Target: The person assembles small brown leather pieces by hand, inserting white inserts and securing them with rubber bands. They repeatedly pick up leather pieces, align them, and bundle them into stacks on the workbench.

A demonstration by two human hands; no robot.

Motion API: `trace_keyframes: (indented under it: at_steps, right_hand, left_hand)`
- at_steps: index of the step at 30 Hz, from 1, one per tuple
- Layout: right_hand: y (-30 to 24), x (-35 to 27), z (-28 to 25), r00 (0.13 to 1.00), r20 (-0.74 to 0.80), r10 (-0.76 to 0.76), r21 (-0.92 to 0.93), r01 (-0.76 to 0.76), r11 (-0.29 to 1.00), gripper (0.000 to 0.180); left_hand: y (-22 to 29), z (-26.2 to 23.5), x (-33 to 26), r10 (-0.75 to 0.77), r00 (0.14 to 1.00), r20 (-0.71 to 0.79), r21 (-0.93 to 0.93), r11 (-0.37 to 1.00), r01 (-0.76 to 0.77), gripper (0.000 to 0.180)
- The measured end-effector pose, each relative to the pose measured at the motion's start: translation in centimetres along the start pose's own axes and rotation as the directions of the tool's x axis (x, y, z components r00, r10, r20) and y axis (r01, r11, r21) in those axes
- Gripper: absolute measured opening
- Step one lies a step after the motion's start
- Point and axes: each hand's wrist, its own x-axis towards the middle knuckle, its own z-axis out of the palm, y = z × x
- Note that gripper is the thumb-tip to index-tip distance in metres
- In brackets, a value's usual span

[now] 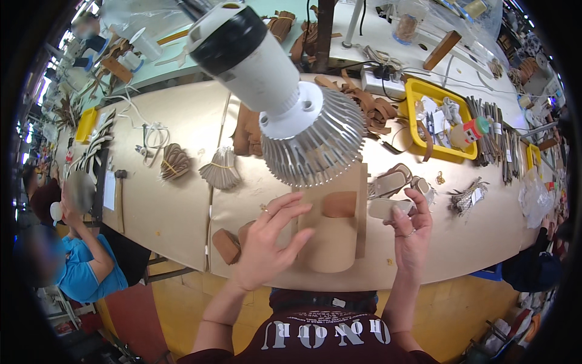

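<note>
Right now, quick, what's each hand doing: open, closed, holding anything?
Left hand: open, fingers spread, resting on the tan board, holding nothing.
Right hand: closed in a pinch grip on a small pale leather piece.

We see a matt tan board [332,242] under a smooth brown leather piece [339,204]. The right hand [412,233] pinches a pale grey leather-like piece [388,208], dull in finish. The lamp [276,85] has glossy white plastic and ribbed bright metal fins. The yellow tray [418,91] looks like shiny plastic.

Long tan worktable [182,121], yellow floor [182,309], overhead lamp [273,85].
</note>
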Motion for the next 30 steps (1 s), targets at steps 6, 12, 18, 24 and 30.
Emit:
trace_keyframes:
  at_steps: [6, 12, 18, 24, 30]
  right_hand:
    - [0.0, 0.3, 2.4, 0.991, 0.080, 0.109, 0.019, -0.111, 0.994, 0.036]
    - [0.6, 0.6, 3.1, 0.984, 0.125, 0.126, -0.008, -0.126, 0.992, 0.035]
    - [-0.2, -0.9, 2.9, 0.985, 0.127, 0.115, -0.105, -0.102, 0.989, 0.035]
    - [-0.7, -3.1, 3.8, 0.972, 0.138, 0.192, -0.203, -0.162, 0.966, 0.032]
    - [-0.6, -3.5, 4.9, 0.987, 0.061, 0.151, -0.260, -0.131, 0.957, 0.026]
  left_hand:
    - [-0.4, 4.3, 1.2, -0.423, 0.901, -0.096, -0.332, 0.867, 0.371, 0.021]
    - [-0.8, 5.0, 1.7, -0.362, 0.930, -0.062, -0.110, 0.929, 0.354, 0.013]
    - [-0.6, 3.4, 0.0, -0.443, 0.889, 0.120, -0.405, 0.795, 0.451, 0.017]
    - [-1.4, 2.8, -1.3, -0.509, 0.807, 0.301, -0.523, 0.619, 0.586, 0.009]
    - [-1.5, 4.9, -2.6, -0.562, 0.821, 0.098, -0.612, 0.616, 0.496, 0.011]
